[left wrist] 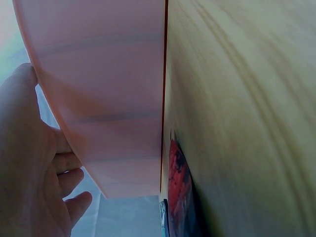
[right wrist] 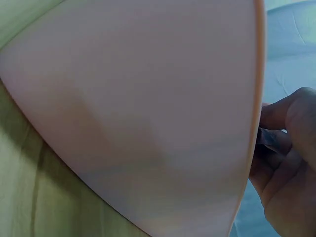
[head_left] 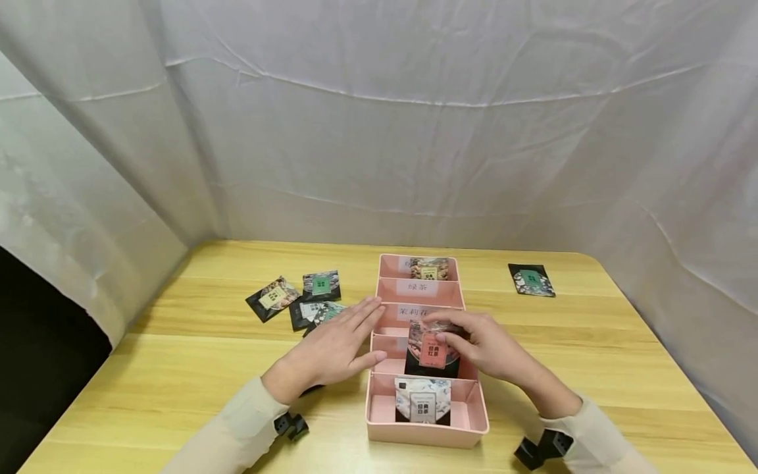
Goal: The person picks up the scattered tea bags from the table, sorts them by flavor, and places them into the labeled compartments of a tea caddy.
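A long pink compartment box [head_left: 426, 434] stands on the table, its dividers bearing paper labels. My right hand [head_left: 488, 345] pinches the top of a tea packet [head_left: 433, 359] with a red label, its lower part inside the second compartment from the front. The same hand [right wrist: 291, 148] shows beyond the rim in the right wrist view. My left hand [head_left: 331, 345] rests on the box's left rim, fingers extended; the left wrist view shows its fingers [left wrist: 69, 163] along that edge. A white-labelled tea packet [head_left: 423, 403] leans in the front compartment, and a yellow-labelled one [head_left: 431, 268] in the rearmost.
On the wooden table [head_left: 592, 368], left of the box, lie several loose tea packets [head_left: 272, 297], partly behind my left hand. One green-labelled packet [head_left: 531, 280] lies at the back right. A white curtain [head_left: 379, 145] hangs behind the table.
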Action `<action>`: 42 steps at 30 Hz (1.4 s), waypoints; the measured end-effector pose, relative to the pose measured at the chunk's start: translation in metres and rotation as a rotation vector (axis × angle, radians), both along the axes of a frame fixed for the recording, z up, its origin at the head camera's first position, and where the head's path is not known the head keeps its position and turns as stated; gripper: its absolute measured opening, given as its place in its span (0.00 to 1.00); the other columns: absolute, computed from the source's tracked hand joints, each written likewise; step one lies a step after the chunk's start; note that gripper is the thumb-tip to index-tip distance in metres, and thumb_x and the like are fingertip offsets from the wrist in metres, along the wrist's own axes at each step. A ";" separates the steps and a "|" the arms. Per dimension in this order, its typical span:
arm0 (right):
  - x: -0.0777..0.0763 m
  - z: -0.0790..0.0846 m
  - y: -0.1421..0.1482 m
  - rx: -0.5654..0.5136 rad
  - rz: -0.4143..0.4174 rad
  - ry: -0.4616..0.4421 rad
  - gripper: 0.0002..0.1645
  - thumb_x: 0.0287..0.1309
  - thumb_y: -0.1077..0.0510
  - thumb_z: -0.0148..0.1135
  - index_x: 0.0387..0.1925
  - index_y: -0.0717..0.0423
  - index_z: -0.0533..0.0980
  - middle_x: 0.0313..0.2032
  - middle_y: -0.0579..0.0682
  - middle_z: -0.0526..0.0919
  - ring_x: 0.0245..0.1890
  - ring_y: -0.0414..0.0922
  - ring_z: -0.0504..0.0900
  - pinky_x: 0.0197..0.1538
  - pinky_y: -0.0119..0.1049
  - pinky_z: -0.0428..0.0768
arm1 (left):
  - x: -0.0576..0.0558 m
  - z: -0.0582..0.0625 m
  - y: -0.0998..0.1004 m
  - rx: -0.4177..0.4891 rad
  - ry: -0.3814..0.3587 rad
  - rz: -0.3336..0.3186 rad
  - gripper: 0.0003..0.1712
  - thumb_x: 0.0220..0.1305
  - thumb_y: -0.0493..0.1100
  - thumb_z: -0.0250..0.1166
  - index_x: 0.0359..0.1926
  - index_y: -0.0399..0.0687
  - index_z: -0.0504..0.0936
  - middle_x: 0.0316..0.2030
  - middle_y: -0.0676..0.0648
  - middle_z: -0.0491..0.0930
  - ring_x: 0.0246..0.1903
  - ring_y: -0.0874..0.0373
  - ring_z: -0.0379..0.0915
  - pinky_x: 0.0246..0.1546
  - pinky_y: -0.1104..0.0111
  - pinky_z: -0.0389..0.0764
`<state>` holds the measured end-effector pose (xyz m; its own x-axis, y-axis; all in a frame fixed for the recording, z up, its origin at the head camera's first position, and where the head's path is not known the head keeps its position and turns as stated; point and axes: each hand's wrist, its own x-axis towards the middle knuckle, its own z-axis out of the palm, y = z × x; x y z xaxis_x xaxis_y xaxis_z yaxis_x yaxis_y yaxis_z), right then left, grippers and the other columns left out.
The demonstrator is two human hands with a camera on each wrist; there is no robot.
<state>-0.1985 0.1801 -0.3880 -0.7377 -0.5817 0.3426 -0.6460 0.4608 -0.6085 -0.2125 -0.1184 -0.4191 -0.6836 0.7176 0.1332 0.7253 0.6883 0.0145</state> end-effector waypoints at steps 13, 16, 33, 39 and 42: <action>0.005 -0.006 -0.007 0.169 0.032 0.095 0.18 0.63 0.60 0.64 0.54 0.47 0.79 0.46 0.42 0.85 0.35 0.32 0.80 0.41 0.34 0.82 | 0.000 -0.001 0.000 0.006 0.005 -0.007 0.48 0.72 0.71 0.31 0.77 0.42 0.46 0.76 0.41 0.44 0.75 0.49 0.37 0.72 0.58 0.49; 0.006 -0.008 -0.007 0.209 0.028 0.115 0.17 0.62 0.60 0.65 0.52 0.46 0.80 0.45 0.41 0.85 0.36 0.31 0.80 0.41 0.35 0.82 | 0.000 -0.001 0.000 0.005 0.010 -0.010 0.48 0.72 0.71 0.30 0.77 0.41 0.45 0.76 0.41 0.45 0.75 0.49 0.37 0.72 0.58 0.50; 0.007 0.004 -0.002 0.308 -0.028 0.238 0.09 0.62 0.56 0.66 0.44 0.48 0.84 0.42 0.41 0.86 0.41 0.38 0.84 0.46 0.40 0.84 | 0.001 -0.002 -0.001 0.005 0.005 0.001 0.48 0.71 0.72 0.29 0.77 0.42 0.45 0.76 0.42 0.43 0.75 0.51 0.34 0.72 0.59 0.48; 0.003 0.007 0.005 0.215 -0.093 0.278 0.09 0.60 0.56 0.67 0.43 0.48 0.84 0.40 0.42 0.87 0.36 0.33 0.81 0.39 0.35 0.83 | 0.001 -0.001 0.000 0.003 0.007 -0.001 0.48 0.71 0.71 0.29 0.77 0.42 0.45 0.76 0.42 0.43 0.75 0.51 0.34 0.72 0.59 0.47; -0.002 0.007 0.011 0.172 -0.124 0.282 0.08 0.60 0.59 0.67 0.42 0.50 0.84 0.38 0.42 0.87 0.32 0.32 0.80 0.34 0.32 0.82 | 0.000 -0.001 0.000 0.002 0.009 -0.001 0.48 0.71 0.71 0.29 0.77 0.43 0.45 0.76 0.42 0.43 0.75 0.51 0.34 0.72 0.60 0.47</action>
<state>-0.2003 0.1906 -0.3807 -0.6967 -0.5604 0.4479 -0.7102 0.6269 -0.3204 -0.2127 -0.1185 -0.4205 -0.6816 0.7180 0.1409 0.7261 0.6875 0.0092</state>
